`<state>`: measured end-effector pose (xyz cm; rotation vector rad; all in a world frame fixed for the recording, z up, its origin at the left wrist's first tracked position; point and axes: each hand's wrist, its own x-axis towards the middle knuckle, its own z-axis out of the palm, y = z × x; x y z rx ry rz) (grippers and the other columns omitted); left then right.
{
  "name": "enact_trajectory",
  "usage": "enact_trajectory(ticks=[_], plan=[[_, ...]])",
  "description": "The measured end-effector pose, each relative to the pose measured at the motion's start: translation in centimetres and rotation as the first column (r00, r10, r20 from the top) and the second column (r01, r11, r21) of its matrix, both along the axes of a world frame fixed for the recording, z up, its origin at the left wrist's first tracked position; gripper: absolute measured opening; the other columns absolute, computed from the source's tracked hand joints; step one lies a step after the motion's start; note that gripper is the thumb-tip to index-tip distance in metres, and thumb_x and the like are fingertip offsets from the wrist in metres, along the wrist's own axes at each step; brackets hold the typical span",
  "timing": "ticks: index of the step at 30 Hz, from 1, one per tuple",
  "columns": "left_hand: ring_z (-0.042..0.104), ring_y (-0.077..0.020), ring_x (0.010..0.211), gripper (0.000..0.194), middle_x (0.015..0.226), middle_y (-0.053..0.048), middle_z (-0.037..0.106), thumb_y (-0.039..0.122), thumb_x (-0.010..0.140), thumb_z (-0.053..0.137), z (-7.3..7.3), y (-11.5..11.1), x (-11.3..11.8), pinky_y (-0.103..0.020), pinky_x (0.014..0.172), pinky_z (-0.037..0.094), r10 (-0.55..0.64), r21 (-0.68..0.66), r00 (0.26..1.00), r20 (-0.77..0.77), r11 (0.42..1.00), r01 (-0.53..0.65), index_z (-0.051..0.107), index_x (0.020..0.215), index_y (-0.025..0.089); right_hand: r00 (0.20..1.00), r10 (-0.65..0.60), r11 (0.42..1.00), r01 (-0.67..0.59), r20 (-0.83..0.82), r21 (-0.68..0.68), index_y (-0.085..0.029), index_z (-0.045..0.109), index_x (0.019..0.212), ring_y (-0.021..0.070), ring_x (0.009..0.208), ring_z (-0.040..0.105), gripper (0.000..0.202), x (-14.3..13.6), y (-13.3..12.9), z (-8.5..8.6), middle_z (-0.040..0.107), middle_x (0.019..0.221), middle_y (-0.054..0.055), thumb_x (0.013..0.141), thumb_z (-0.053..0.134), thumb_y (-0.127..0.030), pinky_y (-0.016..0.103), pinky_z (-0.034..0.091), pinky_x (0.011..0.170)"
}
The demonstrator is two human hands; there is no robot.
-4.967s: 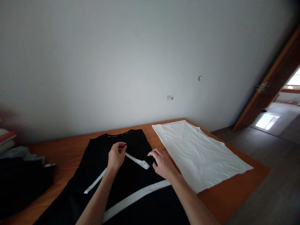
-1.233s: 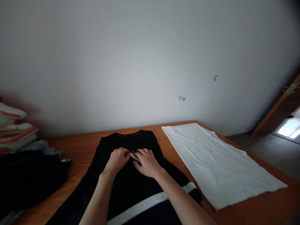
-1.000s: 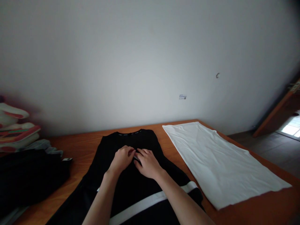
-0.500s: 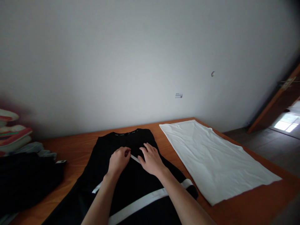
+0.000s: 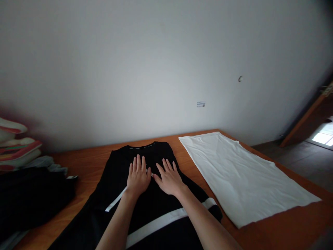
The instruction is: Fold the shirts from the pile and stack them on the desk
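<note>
A black shirt (image 5: 161, 198) with white stripes lies spread on the wooden table, its neckline toward the wall. My left hand (image 5: 138, 176) rests flat on its upper front with the fingers stretched out. Beside it, my right hand (image 5: 169, 177) also lies palm down, fingers spread. A narrow white strip (image 5: 116, 199) runs across the chest and passes under my left hand; its middle part is hidden. Lower down, a wider white band (image 5: 158, 224) crosses the shirt, partly covered by my right forearm.
To the right a white cloth (image 5: 241, 177) lies flat on the wooden table (image 5: 88, 149). Dark clothes (image 5: 33, 194) are heaped at the left, near a stack of red and white items (image 5: 19, 147). The wall (image 5: 130, 69) stands behind the table.
My left hand has gone from pinched fingers to lying flat with fingers extended. My right hand's fingers have straightened too. The view has shifted slightly.
</note>
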<state>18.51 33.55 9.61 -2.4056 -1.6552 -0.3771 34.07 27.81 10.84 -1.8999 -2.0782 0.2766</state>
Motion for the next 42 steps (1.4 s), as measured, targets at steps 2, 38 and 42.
enact_trajectory(ticks=[2,38,42], plan=[[0.03,-0.0407,0.148,0.065,0.159,-0.031,0.029,0.033,0.097,0.041,0.0,-0.2,0.3,-0.055,0.118,0.03,0.078,0.026,0.997,-0.024,0.997,-0.077,0.036,0.151,-0.003,1.0,0.017,0.999,-0.018,0.012,0.033,-0.014,0.042,0.153,0.0358,0.153,0.02,0.062,-0.1,-0.1,0.2,0.028,0.163,0.021,0.103,0.037,-0.05,0.061,0.013,0.122],[0.027,-0.036,0.151,0.057,0.163,-0.014,0.032,0.043,0.103,0.029,2.0,-3.2,-7.6,-0.06,0.118,0.029,-0.043,-0.212,0.987,-0.152,0.977,0.01,0.037,0.155,0.022,0.989,0.142,0.987,-0.138,0.045,-0.083,-0.034,0.028,0.159,0.0325,0.155,0.009,0.064,-1.0,0.2,0.5,0.015,0.168,0.007,0.102,0.029,-0.062,0.06,0.005,0.122],[0.028,-0.0363,0.15,0.057,0.162,-0.014,0.033,0.044,0.102,0.031,1.7,-2.7,-7.7,-0.059,0.118,0.03,-0.034,-0.186,0.989,-0.142,0.983,0.007,0.037,0.155,0.021,0.987,0.156,0.983,-0.15,0.046,-0.102,-0.036,0.026,0.159,0.0322,0.156,0.009,0.064,-0.9,1.0,0.6,0.015,0.169,0.006,0.102,0.029,-0.063,0.06,0.005,0.122]])
